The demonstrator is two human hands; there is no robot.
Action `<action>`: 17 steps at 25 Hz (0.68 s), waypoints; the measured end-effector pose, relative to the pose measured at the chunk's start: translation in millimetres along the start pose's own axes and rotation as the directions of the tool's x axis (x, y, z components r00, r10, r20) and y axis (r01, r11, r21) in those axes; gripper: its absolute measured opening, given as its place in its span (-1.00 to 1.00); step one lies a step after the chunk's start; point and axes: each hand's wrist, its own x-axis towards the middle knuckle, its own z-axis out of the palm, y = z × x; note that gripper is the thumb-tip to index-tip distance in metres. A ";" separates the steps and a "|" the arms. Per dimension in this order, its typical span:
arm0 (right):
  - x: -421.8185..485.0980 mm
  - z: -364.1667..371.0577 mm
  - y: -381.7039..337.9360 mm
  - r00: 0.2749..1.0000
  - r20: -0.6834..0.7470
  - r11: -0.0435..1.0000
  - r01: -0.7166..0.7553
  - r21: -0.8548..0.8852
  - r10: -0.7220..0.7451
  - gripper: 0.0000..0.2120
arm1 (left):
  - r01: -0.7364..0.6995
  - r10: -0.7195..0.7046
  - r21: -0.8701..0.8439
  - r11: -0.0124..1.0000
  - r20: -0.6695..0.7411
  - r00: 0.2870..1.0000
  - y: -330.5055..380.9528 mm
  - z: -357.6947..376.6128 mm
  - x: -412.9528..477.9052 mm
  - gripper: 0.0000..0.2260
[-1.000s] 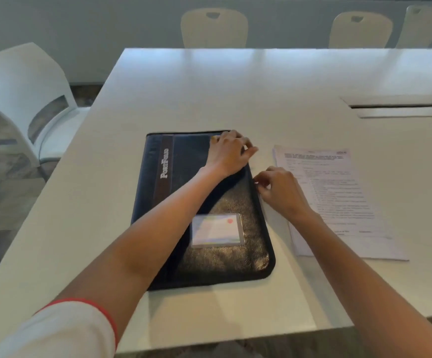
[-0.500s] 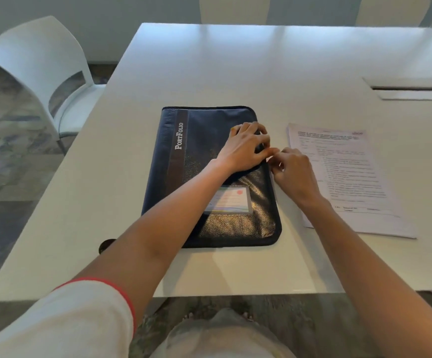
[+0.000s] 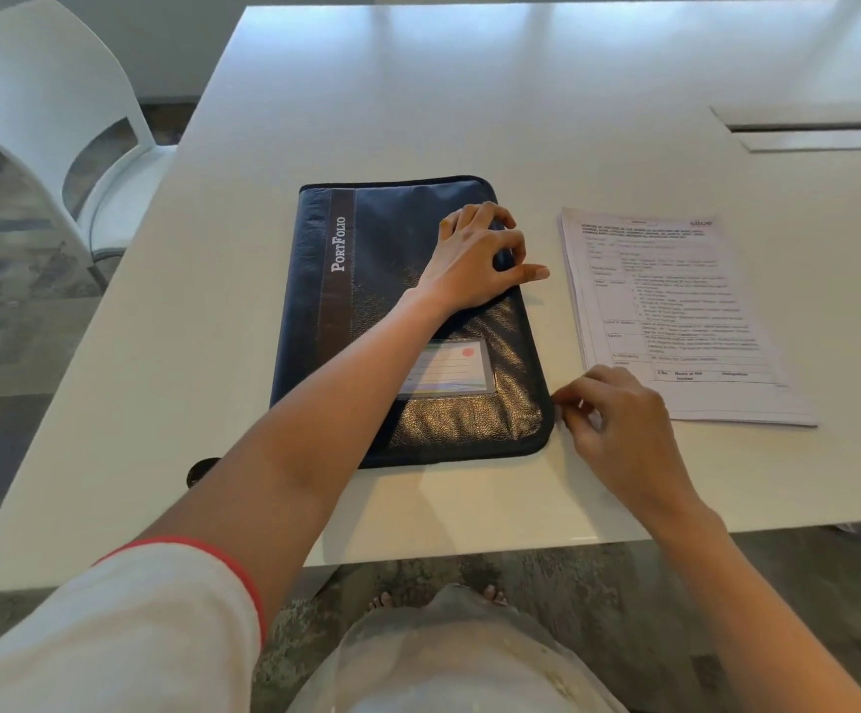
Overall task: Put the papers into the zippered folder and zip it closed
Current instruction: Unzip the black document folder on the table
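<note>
A dark blue zippered folder (image 3: 366,280) marked "PortFolio" lies flat on the white table (image 3: 469,95), with a card window on its front. To its right lies a stack of printed papers (image 3: 675,311). My left hand (image 3: 474,265) rests on the folder's upper right part, fingertips arched down onto the cover and thumb pointing right. My right hand (image 3: 618,424) is at the folder's lower right edge, its thumb and fingertips pinched together at the zipper. The zipper pull itself is hidden between the fingers.
A white chair (image 3: 42,95) stands at the table's left side. A cable slot with a lid (image 3: 819,131) is set into the table at the far right. A small dark round object (image 3: 202,468) shows at the table's near edge, left of the folder.
My right hand has slid from the middle of the folder's right edge down to its lower right corner. My left hand stays on the folder's upper right part. The view has tipped downward.
</note>
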 end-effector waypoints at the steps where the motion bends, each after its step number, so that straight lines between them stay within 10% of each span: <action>1: -11.6 -2.9 -3.1 1.000 0.003 1.000 -0.013 0.004 0.013 -0.91 | 0.000 0.000 0.002 1.000 0.001 1.000 0.0 0.1 -0.2 -0.60; 17: -52.0 19.1 -62.0 0.997 0.001 0.988 -0.079 0.131 0.080 -0.83 | 0.007 -0.010 0.069 0.998 0.040 0.999 5.9 -3.8 -3.7 -0.57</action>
